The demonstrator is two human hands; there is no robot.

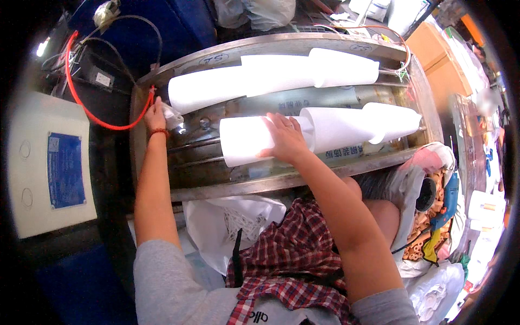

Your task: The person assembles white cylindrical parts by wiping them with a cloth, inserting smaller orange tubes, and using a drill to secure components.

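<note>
Head view: at the left end of the tray (244, 188), our left hand (155, 115) sits beside the red hose (116, 128), fingertips at a crumpled white scrap (172, 116); we cannot tell whether they close on it. To its right lies the near white roll (336, 130), long axis running left to right, with the far white roll (273, 75) beyond. Our right hand (284, 135), the nearer, rests on its left part, thumb and fingers spread apart.

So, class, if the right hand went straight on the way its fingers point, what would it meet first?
Beyond the near white roll under the right hand, probably the far row of white rolls; depth is unclear.
</note>
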